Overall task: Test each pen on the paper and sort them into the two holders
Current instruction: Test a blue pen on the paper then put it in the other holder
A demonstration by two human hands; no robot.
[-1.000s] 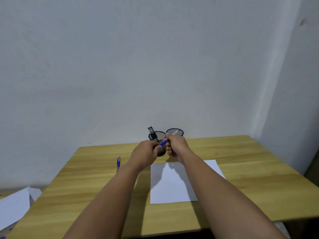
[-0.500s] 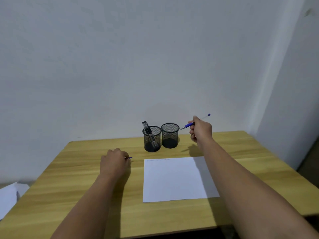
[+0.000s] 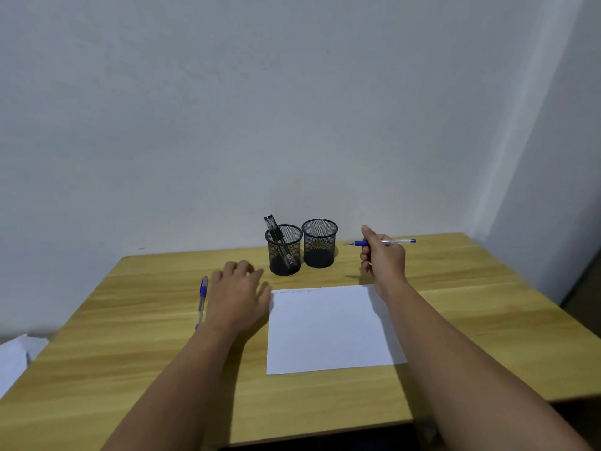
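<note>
My right hand (image 3: pixel 383 259) is shut on a blue pen (image 3: pixel 395 242), held level above the table with its uncapped tip pointing left, to the right of the holders. My left hand (image 3: pixel 239 294) lies palm down on the table just left of the white paper (image 3: pixel 328 330); anything under it is hidden. A second blue pen (image 3: pixel 202 299) lies on the table beside my left hand. Two black mesh holders stand behind the paper: the left holder (image 3: pixel 284 252) has black pens (image 3: pixel 274 232) in it, while the right holder (image 3: pixel 319 244) looks empty. Faint scribbles mark the paper's top edge.
The wooden table (image 3: pixel 471 304) stands against a white wall, with a corner wall on the right. Loose white sheets (image 3: pixel 13 362) lie off the table's left edge.
My hands came apart from in front of the holders. The right hand carried the pen out to the right and lowered it to level. The left hand went down to the table by the paper.
</note>
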